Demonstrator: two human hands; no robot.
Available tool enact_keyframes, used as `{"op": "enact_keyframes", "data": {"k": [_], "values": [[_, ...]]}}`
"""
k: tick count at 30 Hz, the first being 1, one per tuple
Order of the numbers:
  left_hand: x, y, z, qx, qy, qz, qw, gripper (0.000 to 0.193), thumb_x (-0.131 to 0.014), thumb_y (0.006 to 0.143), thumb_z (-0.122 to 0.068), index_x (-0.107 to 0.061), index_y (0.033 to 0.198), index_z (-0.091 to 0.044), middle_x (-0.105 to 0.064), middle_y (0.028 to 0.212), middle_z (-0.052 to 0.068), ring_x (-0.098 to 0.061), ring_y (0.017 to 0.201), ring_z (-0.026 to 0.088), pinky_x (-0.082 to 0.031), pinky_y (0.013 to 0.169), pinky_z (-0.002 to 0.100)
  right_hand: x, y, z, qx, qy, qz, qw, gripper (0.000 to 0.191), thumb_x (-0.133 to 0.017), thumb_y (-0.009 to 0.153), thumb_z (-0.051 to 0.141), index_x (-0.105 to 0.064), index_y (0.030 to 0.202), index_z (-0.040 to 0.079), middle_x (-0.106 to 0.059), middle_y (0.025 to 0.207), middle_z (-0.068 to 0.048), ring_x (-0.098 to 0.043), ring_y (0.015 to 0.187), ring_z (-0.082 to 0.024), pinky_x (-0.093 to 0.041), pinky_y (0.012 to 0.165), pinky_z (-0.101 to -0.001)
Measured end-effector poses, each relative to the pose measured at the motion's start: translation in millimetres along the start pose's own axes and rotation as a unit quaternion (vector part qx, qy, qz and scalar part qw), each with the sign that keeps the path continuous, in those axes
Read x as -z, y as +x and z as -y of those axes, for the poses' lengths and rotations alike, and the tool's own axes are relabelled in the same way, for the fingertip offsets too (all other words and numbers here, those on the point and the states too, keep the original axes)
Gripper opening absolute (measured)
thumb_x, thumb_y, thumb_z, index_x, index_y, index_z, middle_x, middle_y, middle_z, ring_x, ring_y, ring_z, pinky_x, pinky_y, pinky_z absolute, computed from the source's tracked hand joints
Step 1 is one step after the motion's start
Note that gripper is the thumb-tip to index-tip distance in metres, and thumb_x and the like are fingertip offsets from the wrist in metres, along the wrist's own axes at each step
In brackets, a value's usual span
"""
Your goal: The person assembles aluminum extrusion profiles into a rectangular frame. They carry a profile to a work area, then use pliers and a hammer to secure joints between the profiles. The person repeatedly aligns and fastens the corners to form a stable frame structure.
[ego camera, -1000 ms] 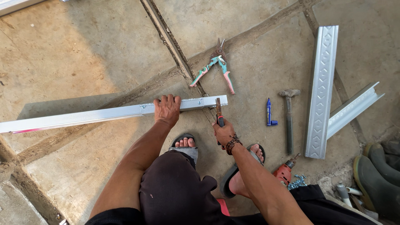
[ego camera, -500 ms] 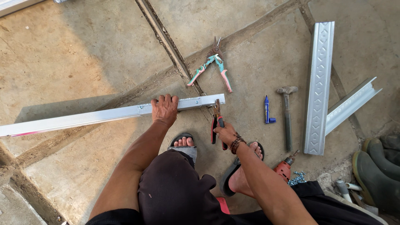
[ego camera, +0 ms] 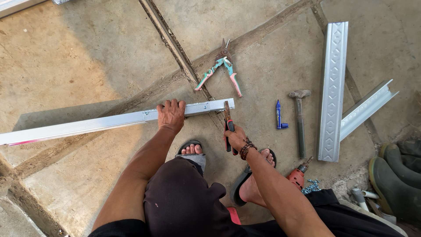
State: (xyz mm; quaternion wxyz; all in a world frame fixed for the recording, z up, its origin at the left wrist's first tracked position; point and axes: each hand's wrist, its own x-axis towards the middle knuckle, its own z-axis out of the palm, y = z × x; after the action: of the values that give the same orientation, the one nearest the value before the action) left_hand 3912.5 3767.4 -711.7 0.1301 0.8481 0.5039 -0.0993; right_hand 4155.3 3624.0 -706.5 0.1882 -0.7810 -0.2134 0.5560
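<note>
A long white metal channel [ego camera: 87, 126] lies flat on the concrete floor [ego camera: 79, 66], running from the far left edge to a cut end just left of a pair of red-handled snips [ego camera: 228, 128]. The left hand [ego camera: 171, 115] presses down on the channel near that end, palm flat and fingers draped over its far edge. The right hand [ego camera: 237, 138] is clenched around the snips' handles, their blades pointing at the channel's cut end and seeming to touch it. Beyond the channel's end lies a second pair of snips [ego camera: 221, 68] with teal and pink handles, spread apart. To the right of the channel's end are a blue marker [ego camera: 279, 116], then a hammer [ego camera: 299, 120], then an embossed metal strip [ego camera: 332, 87] and a shorter channel offcut [ego camera: 366, 109]. Nearer than the hammer sits a red drill [ego camera: 297, 175] beside loose screws [ego camera: 311, 186]. Dark green rubber boots [ego camera: 397, 175] stand farthest right.
</note>
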Motion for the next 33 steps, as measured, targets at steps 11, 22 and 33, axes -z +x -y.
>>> {"op": "enact_keyframes", "data": {"k": [11,22,33], "values": [[-1,-5,-1,-0.003,0.001,-0.014,1.000,0.025,-0.066,0.092,-0.015,-0.057,0.115,-0.016,-0.061,0.112,0.007,-0.060,0.110,0.027,-0.042,0.092,0.056,-6,-6,-7,0.024,-0.061,-0.013,0.998,0.019,-0.064,0.091,0.019,-0.065,0.098,0.001,-0.067,0.076,-0.009,-0.061,0.060,-0.019,-0.052,0.057,-0.0367],[-8,-8,-1,-0.010,0.013,-0.031,0.999,0.028,-0.065,0.093,-0.015,-0.055,0.120,-0.015,-0.060,0.112,0.007,-0.059,0.108,0.027,-0.040,0.098,0.056,-9,-20,10,-0.012,0.046,-0.011,0.999,0.014,-0.060,0.093,0.016,-0.060,0.099,0.004,-0.063,0.070,-0.005,-0.061,0.056,-0.017,-0.052,0.052,-0.0365],[-17,-10,2,-0.019,-0.001,-0.063,0.998,0.026,-0.065,0.092,-0.013,-0.057,0.116,-0.017,-0.060,0.110,0.005,-0.059,0.106,0.025,-0.041,0.094,0.054,-8,-11,0,-0.016,-0.015,-0.019,1.000,0.017,-0.065,0.089,0.017,-0.064,0.098,0.003,-0.067,0.074,-0.006,-0.065,0.060,-0.016,-0.054,0.056,-0.0363]]}}
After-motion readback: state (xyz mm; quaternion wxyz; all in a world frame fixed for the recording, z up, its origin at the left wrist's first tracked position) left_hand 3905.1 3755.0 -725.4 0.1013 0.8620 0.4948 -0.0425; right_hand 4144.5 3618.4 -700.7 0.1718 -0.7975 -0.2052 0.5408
